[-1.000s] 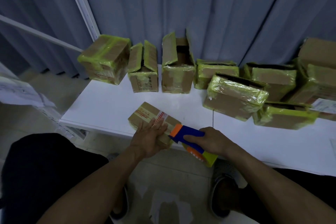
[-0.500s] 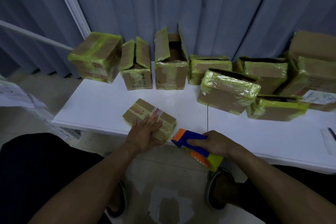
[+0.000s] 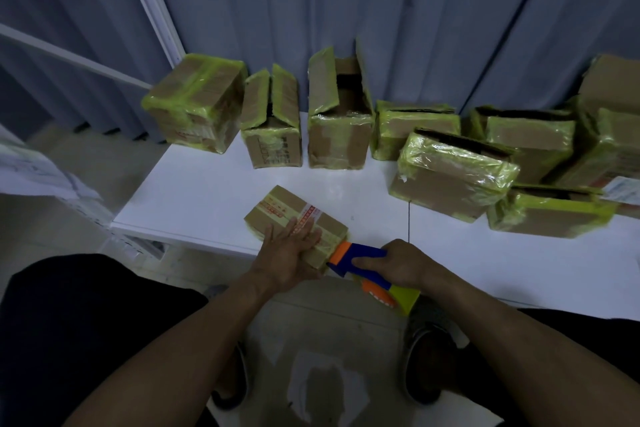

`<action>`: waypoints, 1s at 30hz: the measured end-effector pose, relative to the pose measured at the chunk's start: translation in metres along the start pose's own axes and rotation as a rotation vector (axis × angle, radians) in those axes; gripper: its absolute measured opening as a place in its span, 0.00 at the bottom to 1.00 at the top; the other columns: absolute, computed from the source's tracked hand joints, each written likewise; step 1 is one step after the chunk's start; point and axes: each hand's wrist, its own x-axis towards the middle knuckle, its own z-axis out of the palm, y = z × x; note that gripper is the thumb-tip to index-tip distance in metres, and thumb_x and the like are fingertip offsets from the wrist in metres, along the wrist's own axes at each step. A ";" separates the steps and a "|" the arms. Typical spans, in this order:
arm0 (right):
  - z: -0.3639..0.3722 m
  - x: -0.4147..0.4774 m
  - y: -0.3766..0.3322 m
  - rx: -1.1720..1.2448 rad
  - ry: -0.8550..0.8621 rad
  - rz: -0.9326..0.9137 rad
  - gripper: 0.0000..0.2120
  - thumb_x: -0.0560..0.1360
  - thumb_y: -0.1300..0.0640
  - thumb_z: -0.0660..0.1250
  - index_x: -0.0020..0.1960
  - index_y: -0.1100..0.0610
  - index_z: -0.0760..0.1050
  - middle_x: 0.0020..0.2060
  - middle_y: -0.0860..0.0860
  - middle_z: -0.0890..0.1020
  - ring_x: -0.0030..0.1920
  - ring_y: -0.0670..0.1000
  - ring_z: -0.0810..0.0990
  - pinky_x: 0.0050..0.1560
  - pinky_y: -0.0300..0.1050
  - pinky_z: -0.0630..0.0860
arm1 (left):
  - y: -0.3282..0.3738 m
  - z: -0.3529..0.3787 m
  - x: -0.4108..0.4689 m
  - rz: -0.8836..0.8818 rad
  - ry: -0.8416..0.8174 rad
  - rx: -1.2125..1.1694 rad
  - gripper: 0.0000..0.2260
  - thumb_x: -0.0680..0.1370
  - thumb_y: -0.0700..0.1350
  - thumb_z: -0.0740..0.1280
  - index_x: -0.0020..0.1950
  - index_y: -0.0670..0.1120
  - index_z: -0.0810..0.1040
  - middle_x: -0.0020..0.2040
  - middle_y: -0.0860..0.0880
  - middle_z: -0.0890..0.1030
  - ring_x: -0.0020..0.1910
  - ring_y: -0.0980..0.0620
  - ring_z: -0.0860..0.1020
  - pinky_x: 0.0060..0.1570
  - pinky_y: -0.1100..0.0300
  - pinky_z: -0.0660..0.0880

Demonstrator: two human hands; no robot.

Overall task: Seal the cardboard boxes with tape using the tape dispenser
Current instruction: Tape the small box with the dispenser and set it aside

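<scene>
Head view. Mid-seal, by the look of it: small cardboard box point(image 3: 294, 218) at near edge of white table point(image 3: 194, 198), pinned under left hand point(image 3: 287, 253), fingers straight and together, flat across the lid over a red-printed strip. Tape dispenser point(image 3: 356, 252) gripped in right hand point(image 3: 403, 263), fingers wrapped round blue handle, orange nose touching box's near right end, yellow rear part hanging past table edge. Next, probably: drawing the nose across the lid along the seam, then tearing off at the blade. Calls for firm downward hold, box likely light and apt to slide on slick tabletop. Materials: plain brown corrugated board, matte, sharp-cornered. Dispenser of smooth hard plastic. Glossy, crinkled yellow-green tape on wrapped boxes point(image 3: 450, 173) ranged at back against grey pleated curtain point(image 3: 381, 28). Among them an open box point(image 3: 337, 121), flaps standing up, apparently not yet sealed. Tape strand itself too dim to make out.
</scene>
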 end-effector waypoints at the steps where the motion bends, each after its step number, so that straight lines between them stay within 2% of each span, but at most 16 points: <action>1: 0.001 0.001 -0.001 -0.010 0.013 0.003 0.27 0.72 0.31 0.71 0.40 0.57 0.78 0.34 0.51 0.82 0.32 0.49 0.79 0.38 0.42 0.73 | -0.001 0.001 0.001 0.000 -0.001 -0.006 0.40 0.74 0.63 0.70 0.80 0.58 0.52 0.80 0.57 0.45 0.80 0.50 0.39 0.74 0.42 0.32; 6: 0.007 -0.003 -0.005 -0.141 0.107 -0.013 0.28 0.72 0.30 0.69 0.37 0.56 0.76 0.32 0.51 0.80 0.33 0.49 0.79 0.36 0.43 0.72 | -0.002 0.004 0.003 -0.004 -0.008 -0.024 0.40 0.74 0.62 0.70 0.80 0.58 0.53 0.80 0.57 0.44 0.80 0.50 0.39 0.74 0.41 0.31; 10: 0.017 -0.012 -0.009 -0.334 0.206 -0.036 0.29 0.72 0.27 0.66 0.40 0.54 0.74 0.35 0.49 0.78 0.37 0.49 0.79 0.37 0.44 0.74 | -0.001 0.002 0.002 -0.001 0.001 -0.024 0.39 0.75 0.62 0.70 0.80 0.58 0.54 0.81 0.56 0.46 0.80 0.50 0.39 0.74 0.39 0.32; 16: 0.010 -0.021 -0.001 -0.338 0.241 0.018 0.30 0.72 0.26 0.65 0.38 0.54 0.71 0.35 0.49 0.77 0.36 0.51 0.79 0.37 0.44 0.74 | 0.002 0.004 0.001 -0.048 0.029 0.004 0.38 0.75 0.67 0.65 0.80 0.60 0.53 0.81 0.59 0.44 0.80 0.50 0.38 0.71 0.33 0.30; 18: 0.004 -0.026 0.006 -0.263 0.237 0.014 0.29 0.72 0.27 0.66 0.38 0.55 0.73 0.35 0.50 0.80 0.36 0.51 0.81 0.37 0.44 0.74 | 0.003 0.008 -0.002 -0.086 0.065 0.015 0.38 0.76 0.63 0.65 0.80 0.59 0.50 0.81 0.59 0.42 0.79 0.47 0.36 0.67 0.29 0.32; 20: -0.001 -0.034 0.011 -0.204 0.251 -0.008 0.28 0.73 0.29 0.67 0.38 0.55 0.74 0.34 0.51 0.81 0.35 0.50 0.81 0.35 0.42 0.74 | 0.006 0.010 -0.004 -0.113 0.079 -0.012 0.40 0.75 0.57 0.67 0.81 0.55 0.48 0.81 0.57 0.42 0.79 0.45 0.35 0.69 0.27 0.40; 23: -0.010 -0.048 0.012 -0.100 0.271 -0.047 0.26 0.73 0.31 0.70 0.39 0.56 0.76 0.33 0.51 0.82 0.33 0.48 0.81 0.34 0.39 0.72 | 0.011 0.012 -0.007 -0.091 0.150 -0.022 0.42 0.74 0.59 0.69 0.81 0.49 0.52 0.82 0.53 0.50 0.80 0.44 0.42 0.74 0.34 0.57; 25: -0.014 -0.057 0.013 -0.046 0.287 -0.069 0.24 0.74 0.33 0.71 0.38 0.55 0.77 0.32 0.49 0.81 0.33 0.46 0.81 0.33 0.37 0.70 | 0.014 0.013 -0.006 -0.095 0.192 -0.064 0.41 0.74 0.63 0.69 0.80 0.49 0.56 0.80 0.56 0.54 0.80 0.46 0.47 0.73 0.41 0.63; 26: -0.016 -0.061 0.014 -0.026 0.295 -0.078 0.23 0.74 0.34 0.71 0.39 0.55 0.77 0.32 0.49 0.82 0.33 0.46 0.81 0.33 0.37 0.70 | 0.014 0.015 -0.005 -0.087 0.219 -0.093 0.38 0.76 0.62 0.69 0.80 0.51 0.58 0.79 0.57 0.56 0.80 0.48 0.50 0.72 0.42 0.65; 28: -0.019 -0.066 0.015 0.009 0.311 -0.099 0.23 0.74 0.34 0.70 0.41 0.55 0.79 0.34 0.49 0.83 0.35 0.46 0.82 0.34 0.37 0.72 | 0.016 0.017 -0.004 -0.029 0.264 -0.155 0.31 0.79 0.56 0.68 0.79 0.53 0.61 0.79 0.56 0.59 0.80 0.50 0.54 0.72 0.44 0.65; 30: -0.022 -0.070 0.015 0.028 0.319 -0.117 0.23 0.75 0.34 0.70 0.45 0.56 0.80 0.37 0.50 0.84 0.38 0.47 0.83 0.37 0.39 0.75 | 0.020 0.016 -0.005 0.039 0.254 -0.207 0.29 0.80 0.50 0.68 0.79 0.52 0.62 0.79 0.54 0.61 0.79 0.50 0.57 0.73 0.51 0.61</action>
